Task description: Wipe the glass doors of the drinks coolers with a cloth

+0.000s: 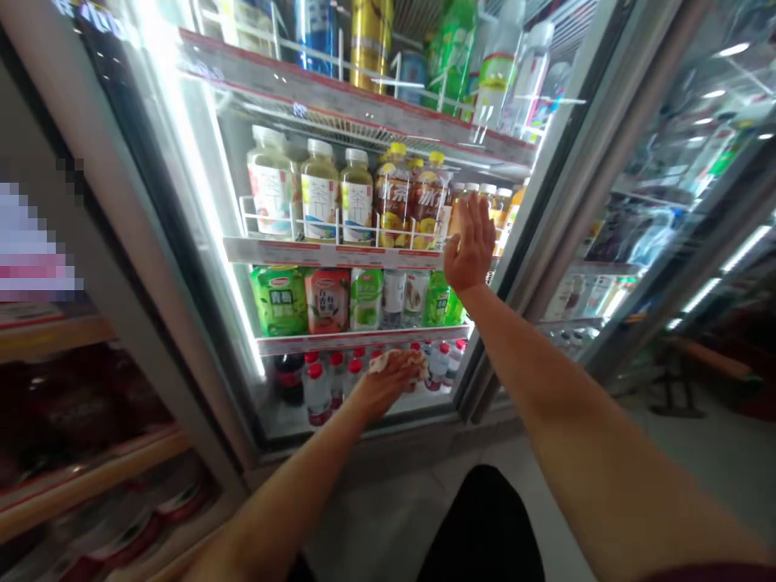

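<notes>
A lit drinks fridge with a glass door (357, 356) fills the middle of the view. Low on the door, my left hand (385, 392) is pressed over a crumpled pale cloth (397, 362), in front of red-capped bottles (316, 392). The cloth lies between my fingers and the glass. Higher up and to the right, my right hand (471, 242) rests flat with fingers stretched out, holding nothing. It appears to touch the glass near the door's right side, before the shelf of bottled teas (394, 198).
Green and red drink cartons (279, 299) stand on the shelf below the teas. A metal door frame (582, 162) runs along the right, with another fridge beyond it. Shelves of goods (90, 477) stand at left. My dark-clothed knee (485, 525) is bent above the grey floor.
</notes>
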`<state>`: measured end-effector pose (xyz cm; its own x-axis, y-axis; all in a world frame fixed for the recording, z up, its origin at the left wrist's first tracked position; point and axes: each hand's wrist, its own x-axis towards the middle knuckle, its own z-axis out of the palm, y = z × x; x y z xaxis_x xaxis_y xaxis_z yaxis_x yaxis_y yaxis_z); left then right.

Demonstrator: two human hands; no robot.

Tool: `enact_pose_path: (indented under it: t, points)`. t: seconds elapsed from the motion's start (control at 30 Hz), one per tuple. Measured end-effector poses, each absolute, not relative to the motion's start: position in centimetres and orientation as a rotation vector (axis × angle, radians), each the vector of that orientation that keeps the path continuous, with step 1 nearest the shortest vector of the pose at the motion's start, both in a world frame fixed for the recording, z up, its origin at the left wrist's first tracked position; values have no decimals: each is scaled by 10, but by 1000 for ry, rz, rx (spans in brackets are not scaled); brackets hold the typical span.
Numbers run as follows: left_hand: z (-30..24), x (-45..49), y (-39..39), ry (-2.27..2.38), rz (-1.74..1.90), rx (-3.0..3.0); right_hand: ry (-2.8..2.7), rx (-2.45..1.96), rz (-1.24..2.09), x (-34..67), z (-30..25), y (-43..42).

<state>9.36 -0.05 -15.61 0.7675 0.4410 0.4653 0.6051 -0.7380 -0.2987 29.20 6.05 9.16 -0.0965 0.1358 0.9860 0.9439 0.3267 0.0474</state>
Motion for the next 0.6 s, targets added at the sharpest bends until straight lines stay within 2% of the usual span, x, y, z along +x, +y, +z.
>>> enact_pose_path:
  t: [0.23,0.43,0.6]
  points:
    - [-56,112,10,-789,-730,-2326,-1577,-1029,-906,297,92,57]
    - [32,74,9,-960,-1015,-2010,-1615,-1060,-910,301,82,56]
    - [47,34,16,-1008,-1173,-1714,-1614,-1070,-939,302,74,56]
